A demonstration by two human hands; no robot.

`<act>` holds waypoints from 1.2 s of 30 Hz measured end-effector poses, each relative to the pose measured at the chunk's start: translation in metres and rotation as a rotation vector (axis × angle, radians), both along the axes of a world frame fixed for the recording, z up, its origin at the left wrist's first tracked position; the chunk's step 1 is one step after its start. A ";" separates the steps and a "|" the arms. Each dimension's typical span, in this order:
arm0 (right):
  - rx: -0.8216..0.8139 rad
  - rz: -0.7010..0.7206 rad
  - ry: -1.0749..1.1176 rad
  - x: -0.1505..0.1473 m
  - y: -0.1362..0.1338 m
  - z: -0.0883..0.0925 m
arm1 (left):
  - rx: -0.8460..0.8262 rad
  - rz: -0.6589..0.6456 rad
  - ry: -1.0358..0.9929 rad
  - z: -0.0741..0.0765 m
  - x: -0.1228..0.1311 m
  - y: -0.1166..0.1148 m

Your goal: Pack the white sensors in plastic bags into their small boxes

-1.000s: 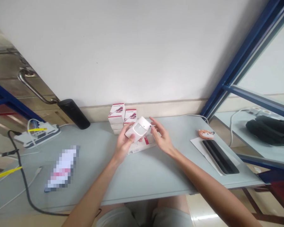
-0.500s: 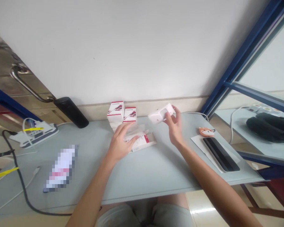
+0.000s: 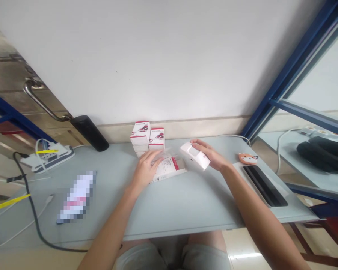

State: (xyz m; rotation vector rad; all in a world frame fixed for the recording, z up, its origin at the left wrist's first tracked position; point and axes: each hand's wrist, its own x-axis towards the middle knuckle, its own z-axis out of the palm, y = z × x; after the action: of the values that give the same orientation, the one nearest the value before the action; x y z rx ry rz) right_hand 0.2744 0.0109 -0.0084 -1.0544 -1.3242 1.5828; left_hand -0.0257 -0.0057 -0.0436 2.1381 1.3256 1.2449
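My right hand [image 3: 207, 152] grips a white motion sensor [image 3: 195, 156], a plastic housing with a paler window, tilted above the table. Its fingers wrap round the back and right side. My left hand [image 3: 146, 168] is closed on a crumpled clear plastic bag [image 3: 166, 153]; some fingertips are hidden. Right beside that hand lies an opened white and red carton [image 3: 173, 171], flat on the table. Behind the left hand stand several small white boxes [image 3: 140, 138] with dark red print, stacked against the wall.
On the grey table [image 3: 169, 213], a black cylinder [image 3: 90, 133], a power strip [image 3: 49, 159] with cables and a pixelated packet [image 3: 77, 197] lie to the left. At right are an orange animal-shaped item [image 3: 247, 159] and a black phone [image 3: 264, 185] on paper.
My right hand has lowered and turned the motion sensor, so its window side now faces up towards me. The left hand stays by the carton with the plastic bag. The view has shifted slightly.
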 end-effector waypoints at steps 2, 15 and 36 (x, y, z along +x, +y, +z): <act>-0.039 0.101 -0.039 -0.004 -0.002 -0.001 | 0.016 -0.017 -0.010 0.000 0.001 0.000; -0.129 0.259 -0.024 -0.016 -0.002 -0.005 | 0.104 -0.092 0.020 0.002 0.006 -0.007; 0.178 -0.141 0.014 -0.047 -0.009 -0.015 | 0.387 0.118 -0.093 -0.004 0.017 -0.018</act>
State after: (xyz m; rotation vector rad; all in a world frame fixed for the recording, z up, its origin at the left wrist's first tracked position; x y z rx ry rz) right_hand 0.2270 0.0019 -0.0236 -1.0019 -1.3250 1.3399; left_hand -0.0085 -0.0238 -0.0474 2.2391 1.2702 1.7495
